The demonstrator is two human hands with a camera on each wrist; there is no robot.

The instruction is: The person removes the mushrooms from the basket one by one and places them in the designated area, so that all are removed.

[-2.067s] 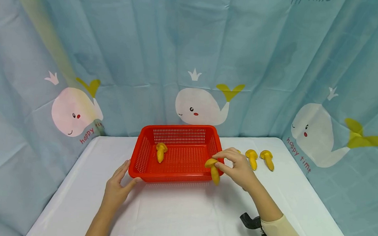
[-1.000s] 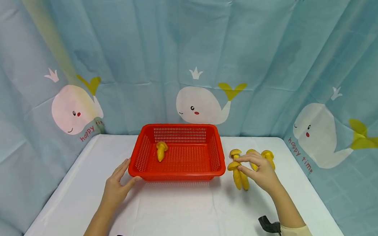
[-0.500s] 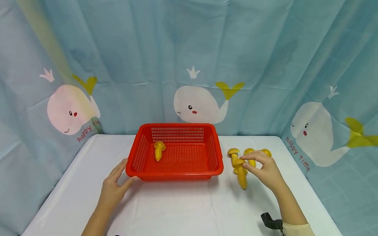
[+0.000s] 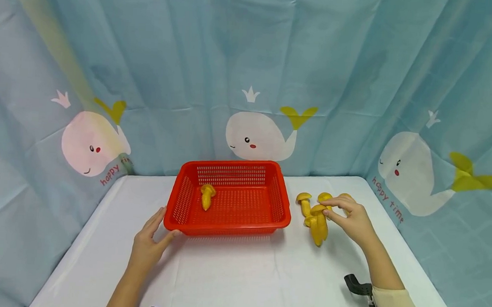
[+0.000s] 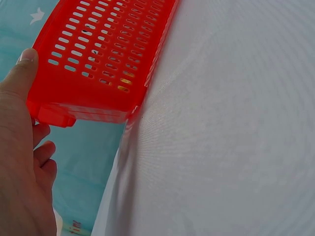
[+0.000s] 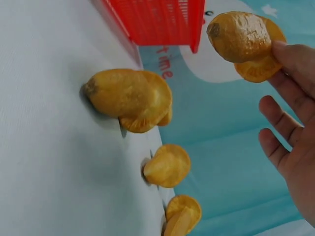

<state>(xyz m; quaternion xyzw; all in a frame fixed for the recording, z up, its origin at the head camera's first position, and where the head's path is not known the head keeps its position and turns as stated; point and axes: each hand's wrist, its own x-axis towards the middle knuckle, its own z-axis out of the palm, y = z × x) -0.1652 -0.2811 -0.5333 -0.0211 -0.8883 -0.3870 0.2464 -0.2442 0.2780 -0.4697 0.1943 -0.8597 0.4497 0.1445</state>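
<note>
My left hand (image 4: 147, 246) grips the front left corner of a red perforated basket (image 4: 230, 228), the thumb lying on its front wall in the left wrist view. One yellow mushroom (image 4: 207, 199) lies inside, toward the left. Right of the basket, my right hand (image 4: 349, 221) pinches another yellow mushroom (image 6: 241, 37) near its cap, raised above the table in the right wrist view, stem hanging down. In the head view it partly covers a mushroom on the table (image 6: 125, 96). More mushrooms stand close by: one (image 4: 304, 204) nearer the basket and one (image 4: 325, 196) behind the fingers.
A further mushroom (image 4: 346, 196) at the back right is mostly hidden by my right hand. White cloth covers the table (image 4: 230, 279). A blue curtain (image 4: 183, 74) with whale prints hangs behind and at both sides. A black wrist mount (image 4: 358, 286) juts from my right forearm.
My right hand has carried the pinched mushroom rightward from the basket's front right corner to above the mushrooms on the table. The left hand stays on the basket; the basket's mushroom lies as before.
</note>
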